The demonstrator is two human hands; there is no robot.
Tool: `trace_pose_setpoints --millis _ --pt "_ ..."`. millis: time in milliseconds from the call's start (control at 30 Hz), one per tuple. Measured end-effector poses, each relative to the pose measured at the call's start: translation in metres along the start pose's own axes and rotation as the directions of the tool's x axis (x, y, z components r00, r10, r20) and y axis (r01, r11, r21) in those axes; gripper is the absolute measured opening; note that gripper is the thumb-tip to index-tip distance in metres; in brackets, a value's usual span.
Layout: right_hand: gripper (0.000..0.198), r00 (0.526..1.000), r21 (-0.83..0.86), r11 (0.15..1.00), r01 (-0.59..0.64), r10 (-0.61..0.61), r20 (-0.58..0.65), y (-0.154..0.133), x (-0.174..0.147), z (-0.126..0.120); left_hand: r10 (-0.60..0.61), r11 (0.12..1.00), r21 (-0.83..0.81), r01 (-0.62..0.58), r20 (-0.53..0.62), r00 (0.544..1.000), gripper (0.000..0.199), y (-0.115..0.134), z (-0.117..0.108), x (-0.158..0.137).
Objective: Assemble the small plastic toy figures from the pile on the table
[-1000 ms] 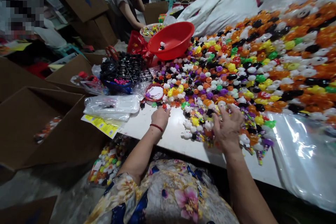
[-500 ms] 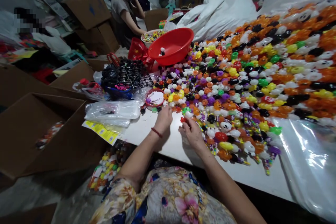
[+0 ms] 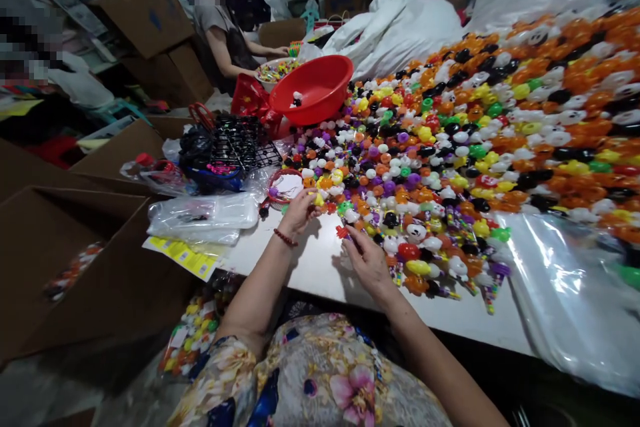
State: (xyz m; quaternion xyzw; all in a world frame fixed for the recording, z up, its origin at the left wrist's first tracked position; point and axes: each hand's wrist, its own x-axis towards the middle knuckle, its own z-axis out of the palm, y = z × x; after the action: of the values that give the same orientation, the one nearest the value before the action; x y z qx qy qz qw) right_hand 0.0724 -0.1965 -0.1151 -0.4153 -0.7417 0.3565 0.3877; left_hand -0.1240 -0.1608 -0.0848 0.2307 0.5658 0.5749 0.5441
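My left hand (image 3: 299,215), with a dark red bead bracelet at the wrist, pinches a small yellow plastic piece (image 3: 319,199) at the near edge of the pile. Between the thumb and fingers of my right hand (image 3: 371,265) is a small red plastic piece (image 3: 342,232), held just over the white table (image 3: 313,263). The exact kind of both pieces is too small to make out. Beyond and right of my hands spreads a heap of colourful plastic toys (image 3: 410,180), some with candy-filled tubes. A round red-rimmed basket (image 3: 274,181) with white inside sits behind my left hand.
A red basin (image 3: 320,90) stands behind the heap, beside a bowl of colourful bits (image 3: 277,71) where another person (image 3: 220,40) works. Clear plastic bags (image 3: 205,217) lie at left and clear sheeting (image 3: 560,293) at right. Open cardboard boxes (image 3: 100,213) stand left of the table.
My left hand has turned and now shows the yellow piece in its fingers. The right hand still pinches the red piece. The other person's hand has dropped from the head towards the bowl.
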Motion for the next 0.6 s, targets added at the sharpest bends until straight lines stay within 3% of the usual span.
trace_pose_setpoints --millis 67,233,600 --pt "0.034 0.998 -0.029 0.997 0.067 -0.067 -0.009 -0.005 0.001 -0.001 -0.014 0.99 -0.137 0.029 0.11 0.994 0.027 -0.006 -0.001 -0.022" --pt "0.035 0.981 -0.142 0.973 0.185 -0.19 -0.025 -0.012 -0.001 -0.004 -0.007 0.964 -0.261 0.061 0.204 0.979 0.042 -0.023 -0.001 -0.061" --pt "0.031 0.953 -0.24 0.929 0.283 -0.301 -0.041 -0.015 -0.012 -0.014 0.058 0.956 -0.291 0.043 0.33 0.942 0.046 -0.036 0.006 -0.078"
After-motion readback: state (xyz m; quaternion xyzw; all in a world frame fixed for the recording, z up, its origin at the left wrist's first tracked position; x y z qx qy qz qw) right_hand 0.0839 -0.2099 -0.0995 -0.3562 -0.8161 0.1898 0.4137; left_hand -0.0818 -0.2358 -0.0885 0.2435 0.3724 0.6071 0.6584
